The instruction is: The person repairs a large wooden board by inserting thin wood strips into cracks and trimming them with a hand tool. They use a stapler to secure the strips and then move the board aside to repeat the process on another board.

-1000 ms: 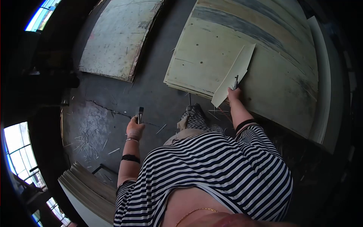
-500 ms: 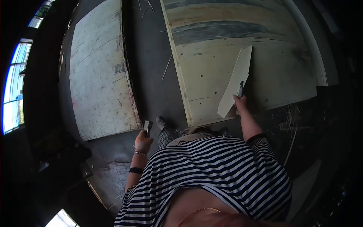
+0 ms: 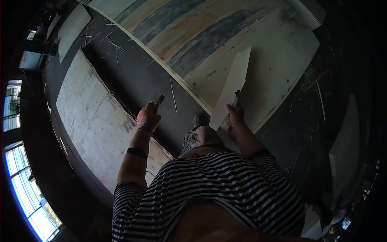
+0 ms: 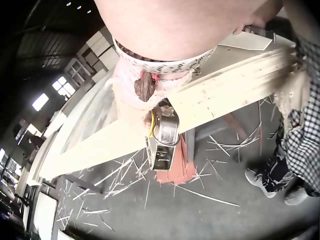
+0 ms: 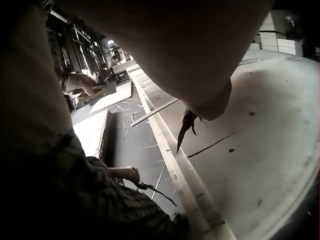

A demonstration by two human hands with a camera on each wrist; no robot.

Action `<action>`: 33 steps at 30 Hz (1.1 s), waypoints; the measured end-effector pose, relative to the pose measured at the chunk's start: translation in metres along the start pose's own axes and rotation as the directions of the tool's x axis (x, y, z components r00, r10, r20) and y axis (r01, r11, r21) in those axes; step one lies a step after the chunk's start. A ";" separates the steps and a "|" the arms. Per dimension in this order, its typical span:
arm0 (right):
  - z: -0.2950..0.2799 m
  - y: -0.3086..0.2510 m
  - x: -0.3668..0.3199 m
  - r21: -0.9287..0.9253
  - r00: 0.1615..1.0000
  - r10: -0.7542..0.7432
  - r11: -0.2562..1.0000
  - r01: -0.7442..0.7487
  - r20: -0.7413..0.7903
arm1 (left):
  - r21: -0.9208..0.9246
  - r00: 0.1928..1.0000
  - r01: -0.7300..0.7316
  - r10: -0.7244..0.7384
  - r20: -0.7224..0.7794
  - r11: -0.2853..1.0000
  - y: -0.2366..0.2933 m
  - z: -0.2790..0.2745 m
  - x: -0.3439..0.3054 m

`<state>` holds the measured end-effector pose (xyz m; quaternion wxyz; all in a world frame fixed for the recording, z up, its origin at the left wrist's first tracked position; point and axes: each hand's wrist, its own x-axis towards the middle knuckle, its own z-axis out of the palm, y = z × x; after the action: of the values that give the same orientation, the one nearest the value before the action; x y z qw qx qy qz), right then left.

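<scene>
The left hand [image 3: 148,117] grips a small metal tool [image 3: 160,99] over the floor [image 3: 137,76], while the right hand [image 3: 235,113] pinches 1 veneer strip [image 3: 231,80] and a blade [image 3: 236,96] above the sheet stack's [image 3: 258,44] near edge, so the strip seems picked up but not yet laid or fastened.

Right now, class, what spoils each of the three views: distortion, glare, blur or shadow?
Head view: fisheye curves the plywood sheet edges, black vignette, windows blown out. Left wrist view: the left hand is a washed-out blur near the lens; its metal tool is sharper. Right wrist view: the right hand, out of focus, and its blade are dark silhouettes against the lit sheet.
</scene>
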<state>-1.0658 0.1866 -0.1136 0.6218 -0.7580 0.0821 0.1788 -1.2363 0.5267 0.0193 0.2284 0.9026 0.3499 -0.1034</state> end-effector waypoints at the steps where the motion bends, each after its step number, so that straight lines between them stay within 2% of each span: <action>1: 0.005 -0.004 0.003 0.015 1.000 0.008 1.000 -0.008 -0.025 | 0.040 0.999 -0.031 0.032 -0.018 0.999 0.011 -0.008 0.028; 3: 0.018 -0.021 0.018 -0.043 1.000 -0.022 0.999 0.022 -0.008 | 0.096 0.996 -0.085 0.088 -0.027 0.992 0.031 -0.016 0.085; 6: 0.051 -0.040 0.053 0.053 1.000 -0.010 0.999 0.011 -0.027 | 0.122 0.975 -0.207 0.215 -0.056 0.971 0.055 -0.021 0.156; 8: 0.077 -0.049 0.075 0.081 1.000 0.027 0.996 -0.026 -0.012 | 0.194 0.979 -0.196 0.204 -0.027 0.961 0.072 -0.025 0.185; 9: 0.086 -0.058 0.091 0.079 0.999 0.034 0.996 -0.036 0.025 | 0.150 0.981 -0.192 0.188 0.035 0.970 0.088 -0.039 0.193; 13: 0.127 -0.098 0.135 0.066 0.998 0.043 0.997 -0.046 0.045 | 0.168 0.972 -0.223 0.207 0.108 0.960 0.100 -0.060 0.242; 15: 0.143 -0.114 0.152 0.116 0.994 0.072 0.990 -0.082 0.084 | 0.161 0.971 -0.241 0.236 0.048 0.957 0.098 -0.065 0.275; 19: 0.168 -0.134 0.201 0.113 0.994 0.085 0.989 -0.093 0.072 | 0.249 0.962 -0.272 0.268 0.053 0.929 0.108 -0.082 0.357; 21: 0.177 -0.139 0.230 0.102 0.993 0.089 0.990 -0.097 0.075 | 0.191 0.965 -0.261 0.254 0.064 0.946 0.118 -0.090 0.401; 22: 0.180 -0.140 0.249 0.113 0.995 0.093 0.989 -0.097 0.043 | 0.211 0.956 -0.292 0.290 0.045 0.933 0.123 -0.091 0.425; 23: 0.180 -0.141 0.266 -0.006 0.995 0.099 0.995 -0.099 -0.015 | 0.208 0.946 -0.324 0.319 0.060 0.923 0.131 -0.090 0.453; 24: 0.180 -0.144 0.274 -0.132 0.992 0.110 0.984 -0.117 -0.064 | 0.239 0.953 -0.303 0.301 0.045 0.923 0.141 -0.090 0.472; 25: 0.178 -0.148 0.280 -0.134 0.989 0.121 0.982 -0.131 -0.080 | 0.270 0.960 -0.274 0.277 0.026 0.923 0.146 -0.090 0.487; 26: 0.176 -0.150 0.284 -0.292 0.948 0.089 0.939 -0.182 -0.307 | 0.271 0.958 -0.285 0.284 0.044 0.919 0.151 -0.087 0.497; 27: 0.175 -0.157 0.287 -0.424 0.862 0.015 0.866 -0.265 -0.507 | 0.248 0.896 -0.434 0.444 0.015 0.866 0.161 -0.085 0.501; 28: 0.177 -0.162 0.283 -0.416 0.855 0.026 0.865 -0.279 -0.518 | 0.226 0.806 -0.572 0.591 -0.022 0.789 0.170 -0.081 0.505; 29: 0.179 -0.166 0.274 -0.379 0.810 0.084 0.852 -0.360 -0.580 | 0.132 0.620 -0.765 0.776 -0.113 0.631 0.170 -0.066 0.509; 30: 0.181 -0.171 0.265 -0.338 0.757 0.140 0.833 -0.439 -0.638 | 0.140 0.530 -0.834 0.845 -0.062 0.534 0.181 -0.058 0.501; 31: 0.186 -0.177 0.261 -0.334 0.748 0.146 0.828 -0.450 -0.647 | 0.140 0.434 -0.891 0.901 -0.012 0.431 0.193 -0.048 0.488; 33: 0.204 -0.191 0.260 -0.436 0.784 0.073 0.798 -0.416 -0.616 | 0.010 0.270 -0.962 0.950 0.156 0.272 0.207 -0.030 0.461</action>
<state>-0.7946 0.4509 -0.0697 0.2927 -0.9031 0.3113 0.0424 -0.7561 0.6757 -0.0442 0.2184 0.9338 -0.2831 -0.0162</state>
